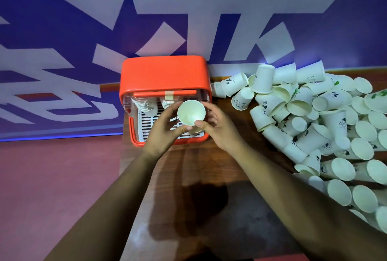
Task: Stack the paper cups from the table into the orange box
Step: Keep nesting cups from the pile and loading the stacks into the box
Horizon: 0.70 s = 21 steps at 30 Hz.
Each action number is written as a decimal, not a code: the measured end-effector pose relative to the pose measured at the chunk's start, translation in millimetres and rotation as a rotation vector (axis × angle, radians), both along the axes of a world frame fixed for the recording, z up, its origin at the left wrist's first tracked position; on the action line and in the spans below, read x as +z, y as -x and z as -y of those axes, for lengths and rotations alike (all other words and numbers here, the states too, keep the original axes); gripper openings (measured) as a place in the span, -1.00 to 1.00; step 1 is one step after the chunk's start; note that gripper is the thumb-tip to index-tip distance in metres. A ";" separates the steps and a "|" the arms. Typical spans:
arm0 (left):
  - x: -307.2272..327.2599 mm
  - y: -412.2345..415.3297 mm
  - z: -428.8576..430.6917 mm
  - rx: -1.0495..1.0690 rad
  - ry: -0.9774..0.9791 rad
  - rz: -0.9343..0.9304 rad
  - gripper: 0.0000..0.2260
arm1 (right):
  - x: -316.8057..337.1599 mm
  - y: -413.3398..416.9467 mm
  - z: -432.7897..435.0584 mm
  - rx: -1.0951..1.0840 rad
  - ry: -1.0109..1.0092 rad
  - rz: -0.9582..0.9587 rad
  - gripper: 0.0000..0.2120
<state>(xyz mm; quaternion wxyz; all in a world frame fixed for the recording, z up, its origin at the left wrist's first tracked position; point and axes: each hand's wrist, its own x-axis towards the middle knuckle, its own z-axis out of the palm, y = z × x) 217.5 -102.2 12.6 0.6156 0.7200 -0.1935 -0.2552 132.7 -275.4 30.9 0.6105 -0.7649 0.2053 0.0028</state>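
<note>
Hands at work over the orange box (165, 76): the left hand (164, 129) and the right hand (218, 129) close on one paper cup (191, 112) from either side. Its open mouth is turned up toward the camera, directly above the box's open front. The left fingers curl round the cup's wall and the right thumb pinches its near rim. We read this two-handed hold as steadying the cup so it can be lined up and nested. Whether a second cup sits beneath it we cannot tell.

Inside the box, toward its back left, two nested stacks (146, 105) lean under the orange handle bar (165, 93), which carries a strip of pale tape. A white slatted tray (144, 124) lies below them. We judge the stacks are kept to the back to leave the front of the tray free for more.

To the right of the box, the loose pile of cups (314, 118) sprawls across the wooden table (199, 177). Most lie on their sides, on the side of the right hand. A "%" mark reads plainly on one printed cup (230, 81) just right of the box, and on another deeper in the pile. Several cups show small cartoon figures, but their finer print is too small for us to read.

Behind the box, a purple wall (62, 19) bears large white strokes that we cannot read as words.
</note>
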 end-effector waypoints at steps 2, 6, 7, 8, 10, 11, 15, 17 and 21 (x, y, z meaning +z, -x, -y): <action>-5.3 4.9 -0.6 0.010 0.001 -0.009 -0.38 | -6.3 3.0 0.5 0.007 0.016 0.007 -0.47; -11.3 5.2 4.0 -0.029 -0.085 0.046 -0.43 | -15.9 4.1 5.1 0.027 0.124 -0.017 -0.44; -11.8 4.0 6.0 -0.033 -0.131 0.078 -0.44 | -18.4 3.4 7.1 0.032 0.153 -0.035 -0.44; -12.9 2.8 8.1 -0.037 -0.178 0.111 -0.45 | -20.6 2.4 8.2 0.035 0.176 -0.057 -0.43; -18.9 0.2 11.4 -0.048 -0.258 0.148 -0.46 | -25.1 0.5 9.1 0.040 0.235 -0.097 -0.42; -23.7 -1.2 11.9 -0.059 -0.293 0.144 -0.46 | -27.9 -0.3 8.8 0.049 0.288 -0.125 -0.43; -43.8 -5.2 7.8 -0.131 -0.438 0.118 -0.37 | -43.6 -0.1 5.5 0.137 0.513 -0.204 -0.42; -47.8 -3.1 4.9 -0.146 -0.455 0.113 -0.37 | -50.1 0.8 3.6 0.174 0.609 -0.187 -0.42; -49.9 1.1 6.0 -0.130 -0.489 0.145 -0.40 | -55.4 0.5 0.8 0.205 0.769 -0.173 -0.41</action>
